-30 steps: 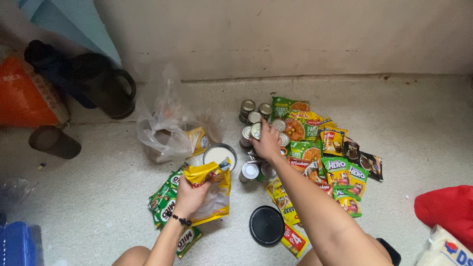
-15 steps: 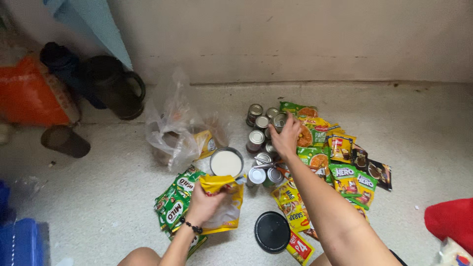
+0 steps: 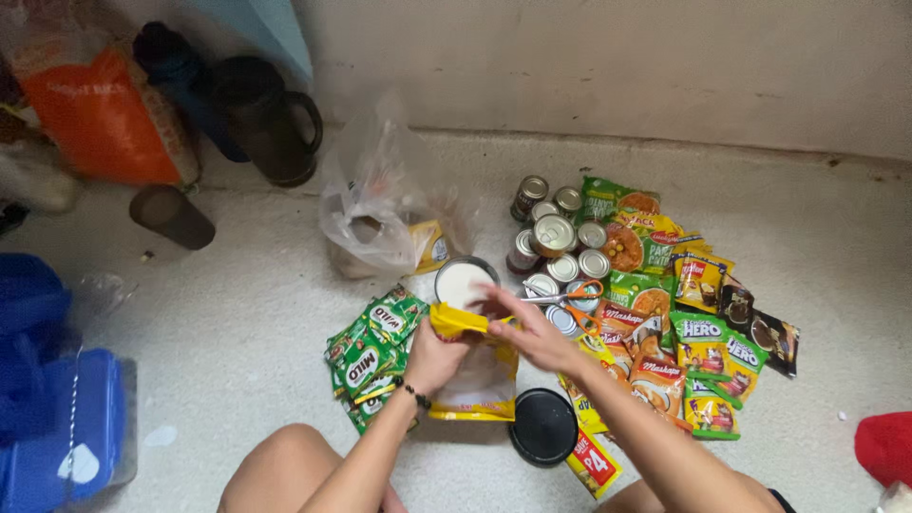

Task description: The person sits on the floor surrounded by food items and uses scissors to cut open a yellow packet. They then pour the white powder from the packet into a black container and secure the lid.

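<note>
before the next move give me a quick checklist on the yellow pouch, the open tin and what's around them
1. Yellow pouch gripped by left hand: ok.
2. Right hand at the pouch's top edge: ok.
3. Open container with white powder upright, just beyond the pouch: ok.
4. Black lid off, lying on the floor: ok.
5. Scissors lying on the cans, close to the right hand: not ok.
6. Pouch top open or sealed: cannot tell.

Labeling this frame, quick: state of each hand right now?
Left hand: closed, gripping the yellow pouch near its top.
Right hand: fingers at the pouch's top edge; whether it grips cannot be told.
</note>
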